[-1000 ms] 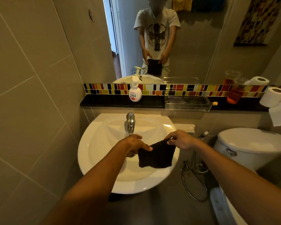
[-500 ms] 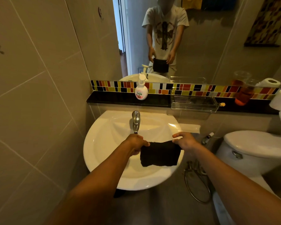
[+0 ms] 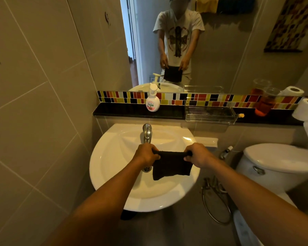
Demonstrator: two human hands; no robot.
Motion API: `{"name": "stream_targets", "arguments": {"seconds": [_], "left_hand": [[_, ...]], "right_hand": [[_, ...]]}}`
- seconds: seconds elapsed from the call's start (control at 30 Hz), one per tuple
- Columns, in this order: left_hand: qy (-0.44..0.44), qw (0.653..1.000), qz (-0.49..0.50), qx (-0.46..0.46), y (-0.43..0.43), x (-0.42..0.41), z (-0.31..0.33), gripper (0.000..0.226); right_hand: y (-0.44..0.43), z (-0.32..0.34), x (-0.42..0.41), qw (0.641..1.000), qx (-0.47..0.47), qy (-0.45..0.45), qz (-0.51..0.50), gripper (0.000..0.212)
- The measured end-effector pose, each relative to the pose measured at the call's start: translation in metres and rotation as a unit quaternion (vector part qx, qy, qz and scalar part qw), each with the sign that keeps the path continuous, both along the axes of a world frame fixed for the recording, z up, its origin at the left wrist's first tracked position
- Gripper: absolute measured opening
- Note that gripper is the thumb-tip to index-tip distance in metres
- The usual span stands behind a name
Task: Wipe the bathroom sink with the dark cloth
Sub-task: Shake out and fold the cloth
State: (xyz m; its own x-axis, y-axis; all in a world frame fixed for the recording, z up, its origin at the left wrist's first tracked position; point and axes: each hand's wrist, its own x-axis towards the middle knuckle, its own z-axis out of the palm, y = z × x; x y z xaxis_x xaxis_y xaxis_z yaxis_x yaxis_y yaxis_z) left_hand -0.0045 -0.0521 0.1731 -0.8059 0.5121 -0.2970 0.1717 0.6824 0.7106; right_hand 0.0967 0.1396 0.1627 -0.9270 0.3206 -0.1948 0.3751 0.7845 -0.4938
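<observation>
A round white sink hangs on the tiled wall, with a chrome tap at its back and a drain partly hidden by my left wrist. The dark cloth hangs spread out above the right half of the basin. My left hand grips its upper left corner and my right hand grips its upper right corner. The cloth's lower edge hangs free, and I cannot tell whether it touches the basin.
A black shelf behind the sink carries a soap pump bottle, a clear plastic tray, an orange bottle and toilet rolls. A toilet stands close on the right, a spray hose between. Tiled wall on the left.
Both hands have drawn the cloth's top edge taut and level, so it hangs squarer over the basin. The view has shifted slightly, bringing the sink more to the centre.
</observation>
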Motion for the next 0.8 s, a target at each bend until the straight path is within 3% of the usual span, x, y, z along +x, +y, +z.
{"name": "stream_targets", "arguments": {"seconds": [0.17,0.4,0.63,0.8], "left_hand": [[0.07,0.997,-0.018,-0.003,-0.005,-0.007,0.004,0.025],[0.076,0.997,-0.01,0.028,-0.001,-0.02,0.012,0.027],[0.022,0.993,0.036,0.108,-0.004,-0.027,0.011,0.032],[0.009,0.992,0.042,0.122,-0.002,-0.029,0.004,0.03]], "right_hand": [[0.012,0.014,0.001,0.999,0.024,0.035,-0.001,0.025],[0.018,0.023,-0.005,0.996,-0.055,0.069,-0.028,0.023],[0.017,0.025,-0.007,0.981,-0.147,0.115,-0.044,0.02],[0.022,0.025,-0.006,0.983,-0.154,0.099,-0.033,0.021]]}}
